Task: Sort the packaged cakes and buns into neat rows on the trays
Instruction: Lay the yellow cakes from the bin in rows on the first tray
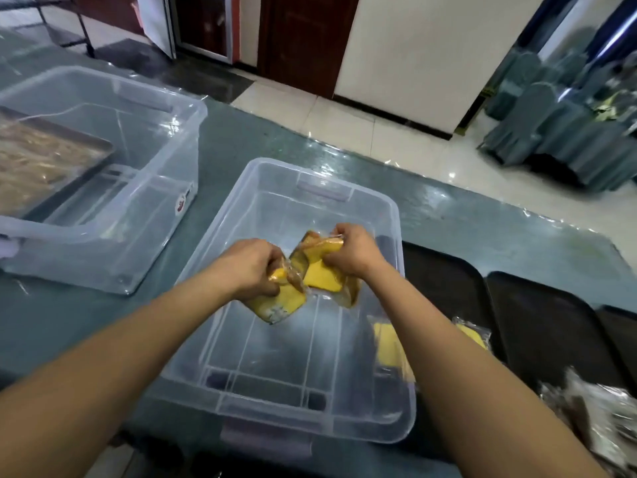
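1. The left hand is curled tight around a wrapped yellow cake, fingers bunching the top of its clear wrapper so the slice hangs below the knuckles.
2. The right hand grips a second wrapped cake the same way, fingers folded over its upper edge; the brown crust faces up and the yellow crumb faces the camera.
3. Both cakes are held above the middle of a clear plastic bin, close together and nearly touching; whether they rest on the bin floor cannot be told.
4. The bin sits on a grey-green table covered with a glossy transparent sheet.
5. To the right of the bin lie dark trays, side by side. On the nearest one rest two more wrapped cake slices: one seen through the bin's wall, another just beyond the right forearm.
6. At the lower right corner, a blurred heap of crinkled packets with brown contents lies on the trays.
7. On the left stands a second clear bin, with a metal baking tray of brownish goods tilted inside it.
8. Beyond the table is a pale tiled floor, a dark red wooden door, a cream wall, and stacked grey chairs at the far right.
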`<state>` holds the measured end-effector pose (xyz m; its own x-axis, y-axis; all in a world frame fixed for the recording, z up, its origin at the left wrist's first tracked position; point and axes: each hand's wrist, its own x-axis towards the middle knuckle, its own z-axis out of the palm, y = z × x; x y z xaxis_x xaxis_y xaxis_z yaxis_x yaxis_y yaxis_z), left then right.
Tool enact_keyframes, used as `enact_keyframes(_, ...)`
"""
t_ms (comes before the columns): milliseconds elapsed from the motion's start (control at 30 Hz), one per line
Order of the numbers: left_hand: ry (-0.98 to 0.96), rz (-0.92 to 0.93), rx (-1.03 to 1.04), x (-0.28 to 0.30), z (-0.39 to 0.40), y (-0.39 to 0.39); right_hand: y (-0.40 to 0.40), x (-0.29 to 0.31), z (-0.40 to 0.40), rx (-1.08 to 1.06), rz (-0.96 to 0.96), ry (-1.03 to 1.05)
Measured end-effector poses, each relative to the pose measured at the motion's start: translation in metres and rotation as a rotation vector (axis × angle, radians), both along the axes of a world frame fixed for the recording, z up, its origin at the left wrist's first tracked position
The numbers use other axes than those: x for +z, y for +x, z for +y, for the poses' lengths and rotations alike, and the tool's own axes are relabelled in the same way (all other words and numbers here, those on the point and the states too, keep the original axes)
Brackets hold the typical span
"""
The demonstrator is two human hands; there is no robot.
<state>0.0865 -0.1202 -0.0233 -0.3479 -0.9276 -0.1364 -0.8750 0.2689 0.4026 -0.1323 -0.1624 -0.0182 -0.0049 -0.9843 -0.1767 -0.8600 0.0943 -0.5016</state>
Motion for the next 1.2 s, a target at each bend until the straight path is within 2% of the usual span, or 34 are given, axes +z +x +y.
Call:
enact_keyframes(200, -0.201, 0.171, -0.013, 0.053, 0.002, -0.038, -0.057, 0.074, 0.014, -0.237, -0.352, -0.337)
enact_keyframes(367, -0.331, 0.296, 0.034, 0.093, 0.014, -0.108, -0.141, 0.101, 0.036, -0.4, -0.594, -0.442)
enact_keyframes(467, -0.373, 0.339, 0.002, 0.107, 0.023, -0.162, -0.202, 0.099, 0.053, -0.465, -0.704, -0.439)
enact_keyframes(633, -0.312, 0.367, -0.006, 0.108, 0.041, -0.256, -0.314, 0.066, 0.078, -0.541, -0.78, -0.375)
enact_keyframes(833, 0.017, 0.339, 0.068, 0.034, 0.06, -0.341, -0.403, -0.03, 0.1, -0.598, -0.987, -0.015)
enact_keyframes(1000, 0.307, 0.263, 0.218, -0.039, 0.073, -0.356, -0.42, -0.095, 0.111, -0.635, -1.014, 0.293)
enact_keyframes(1067, 0.385, 0.267, 0.27, -0.061, 0.076, -0.354, -0.427, -0.114, 0.113, -0.66, -0.966, 0.404)
enact_keyframes(1133, 0.413, 0.272, 0.32, -0.078, 0.077, -0.352, -0.433, -0.128, 0.113, -0.639, -0.759, 0.411)
enact_keyframes(1200, 0.413, 0.252, 0.378, -0.093, 0.075, -0.35, -0.439, -0.137, 0.115, -0.604, -0.547, 0.3)
